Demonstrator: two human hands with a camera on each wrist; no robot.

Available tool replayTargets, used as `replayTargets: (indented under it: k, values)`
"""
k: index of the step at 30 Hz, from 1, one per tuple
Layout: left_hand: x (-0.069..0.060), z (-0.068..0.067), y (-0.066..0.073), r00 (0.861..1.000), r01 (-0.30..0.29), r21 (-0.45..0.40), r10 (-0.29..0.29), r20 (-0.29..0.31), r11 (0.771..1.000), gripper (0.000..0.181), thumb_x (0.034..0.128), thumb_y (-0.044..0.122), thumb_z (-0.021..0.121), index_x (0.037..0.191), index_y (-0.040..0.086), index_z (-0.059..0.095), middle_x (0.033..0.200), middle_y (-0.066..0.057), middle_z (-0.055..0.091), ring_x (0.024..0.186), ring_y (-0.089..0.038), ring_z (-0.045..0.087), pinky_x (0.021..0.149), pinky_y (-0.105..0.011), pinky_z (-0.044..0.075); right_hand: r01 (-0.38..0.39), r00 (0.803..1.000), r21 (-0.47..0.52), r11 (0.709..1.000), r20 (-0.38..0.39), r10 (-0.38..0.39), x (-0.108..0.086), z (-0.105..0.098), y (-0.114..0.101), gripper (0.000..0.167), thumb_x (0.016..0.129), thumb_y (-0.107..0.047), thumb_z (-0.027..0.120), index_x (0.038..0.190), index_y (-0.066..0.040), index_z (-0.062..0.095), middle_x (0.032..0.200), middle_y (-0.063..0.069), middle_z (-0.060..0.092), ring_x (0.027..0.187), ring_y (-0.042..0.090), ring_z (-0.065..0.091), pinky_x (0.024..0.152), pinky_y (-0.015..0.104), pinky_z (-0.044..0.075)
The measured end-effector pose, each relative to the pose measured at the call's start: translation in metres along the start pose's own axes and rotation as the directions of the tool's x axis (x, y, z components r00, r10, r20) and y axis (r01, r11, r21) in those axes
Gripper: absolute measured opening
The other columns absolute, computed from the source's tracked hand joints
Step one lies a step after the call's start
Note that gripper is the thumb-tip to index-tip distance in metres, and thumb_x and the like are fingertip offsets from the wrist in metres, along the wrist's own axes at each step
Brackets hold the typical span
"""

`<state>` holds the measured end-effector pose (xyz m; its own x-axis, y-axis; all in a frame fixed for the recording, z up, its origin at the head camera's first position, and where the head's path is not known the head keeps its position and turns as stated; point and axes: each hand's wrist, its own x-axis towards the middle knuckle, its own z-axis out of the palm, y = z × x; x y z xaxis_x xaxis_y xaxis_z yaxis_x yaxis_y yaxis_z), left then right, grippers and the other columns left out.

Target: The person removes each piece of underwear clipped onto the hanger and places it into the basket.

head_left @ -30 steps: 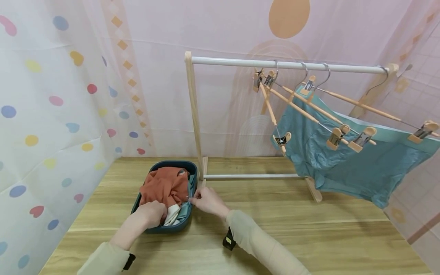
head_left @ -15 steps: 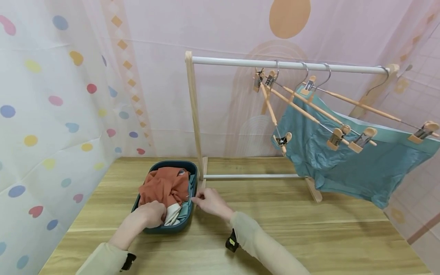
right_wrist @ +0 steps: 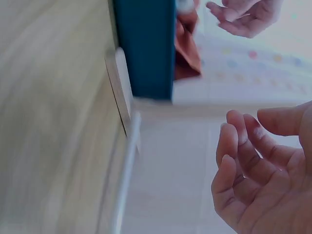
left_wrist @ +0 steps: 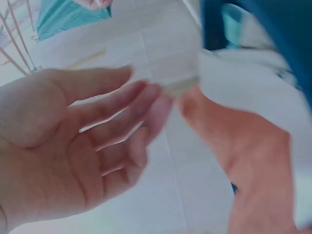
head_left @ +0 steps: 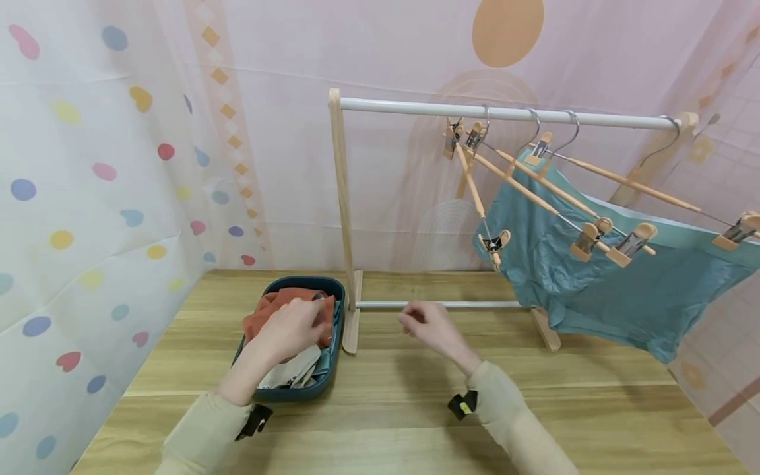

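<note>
My left hand (head_left: 295, 330) is above a dark blue basin (head_left: 297, 396) of folded clothes in the head view. Loosely bent fingers hold nothing in the left wrist view, near an orange-red cloth (left_wrist: 243, 141) and a white cloth (left_wrist: 243, 73). Inside the basin the orange-red cloth (head_left: 270, 307) lies at the back, the white cloth (head_left: 291, 369) in front, and a teal cloth (head_left: 324, 361) along the right side. My right hand (head_left: 436, 330) hovers over the table to the basin's right. Its fingers (right_wrist: 226, 141) curve loosely around nothing in the right wrist view.
A drying rack with a white top rail (head_left: 415, 107) stands behind the hands; its left foot (head_left: 351, 330) is close beside the basin. Several clip hangers (head_left: 516, 185) hang at right, with teal underpants (head_left: 617, 284) clipped on. A patterned curtain (head_left: 285, 165) backs the table (head_left: 380, 409).
My left hand has risen out of the basin's front and moved right and back over it. The white cloth now shows more. My right hand has left the basin's rim, moving right.
</note>
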<state>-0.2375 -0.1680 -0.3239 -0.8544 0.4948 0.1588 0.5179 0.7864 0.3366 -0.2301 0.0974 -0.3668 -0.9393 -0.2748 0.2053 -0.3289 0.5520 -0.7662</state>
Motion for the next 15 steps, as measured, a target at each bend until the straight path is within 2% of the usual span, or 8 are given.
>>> replayTargets:
  k: [2,4,6,8,10,13,15]
  values:
    - [0.013,0.000,0.004,0.996,0.013,-0.049,-0.017,-0.089,0.999,0.008,0.0907,0.012,0.062,0.091,0.005,0.059,0.069,-0.005,0.060,0.056,-0.015,0.055,0.048,-0.026,0.040,0.011,0.999,-0.020,1.000,-0.041,-0.012,-0.007,-0.016,0.007,0.015,0.095,-0.013,0.057,0.090,-0.003,0.067,0.073,0.008,0.066,0.064,0.008,0.057,0.057,0.021,0.047]
    - [0.026,-0.001,0.007,0.983,0.036,-0.120,-0.057,-0.175,0.992,0.021,0.0928,0.016,0.060,0.107,0.001,0.058,0.088,-0.012,0.066,0.073,-0.023,0.063,0.060,-0.033,0.050,0.023,0.997,-0.043,0.999,-0.078,-0.026,-0.013,-0.031,0.014,0.015,0.095,-0.012,0.057,0.091,-0.001,0.067,0.073,0.010,0.066,0.064,0.008,0.057,0.056,0.021,0.047]
    - [0.039,-0.003,0.010,0.964,0.045,-0.203,-0.096,-0.246,0.978,0.038,0.0949,0.020,0.058,0.125,-0.002,0.049,0.111,-0.018,0.064,0.097,-0.030,0.064,0.076,-0.041,0.053,0.012,0.993,-0.067,0.998,-0.116,-0.019,-0.018,-0.046,0.018,0.016,0.095,-0.013,0.057,0.091,-0.001,0.067,0.073,0.009,0.067,0.065,0.009,0.059,0.057,0.021,0.047]
    - [0.051,-0.005,0.012,0.947,0.044,-0.285,-0.131,-0.293,0.958,0.053,0.0958,0.023,0.056,0.138,-0.002,0.037,0.129,-0.021,0.055,0.116,-0.036,0.056,0.090,-0.049,0.049,-0.002,0.987,-0.085,0.996,-0.159,-0.011,-0.023,-0.061,0.020,0.016,0.095,-0.013,0.057,0.091,-0.001,0.066,0.074,0.009,0.068,0.066,0.011,0.060,0.057,0.022,0.048]
    - [0.062,-0.006,0.013,0.936,0.024,-0.344,-0.142,-0.323,0.939,0.066,0.0957,0.025,0.056,0.146,-0.002,0.024,0.142,-0.023,0.044,0.129,-0.038,0.045,0.101,-0.053,0.042,-0.022,0.979,-0.094,0.995,-0.206,0.002,-0.028,-0.076,0.021,0.017,0.095,-0.015,0.057,0.091,-0.002,0.066,0.075,0.009,0.068,0.066,0.012,0.061,0.058,0.022,0.048]
    - [0.077,-0.005,0.014,0.924,-0.009,-0.409,-0.149,-0.353,0.912,0.077,0.0950,0.026,0.058,0.150,0.000,0.011,0.152,-0.022,0.031,0.137,-0.040,0.035,0.109,-0.054,0.034,-0.041,0.957,-0.127,0.991,-0.290,0.002,-0.034,-0.096,0.020,0.019,0.096,-0.017,0.056,0.091,-0.002,0.066,0.075,0.010,0.067,0.066,0.011,0.061,0.058,0.022,0.047]
    - [0.086,-0.003,0.014,0.916,-0.028,-0.435,-0.151,-0.371,0.900,0.080,0.0949,0.025,0.058,0.151,0.000,0.007,0.153,-0.023,0.028,0.138,-0.040,0.034,0.110,-0.053,0.033,-0.064,0.937,-0.149,0.987,-0.349,0.008,-0.039,-0.109,0.018,0.022,0.097,-0.021,0.055,0.092,-0.002,0.066,0.076,0.011,0.067,0.065,0.007,0.059,0.056,0.021,0.046]
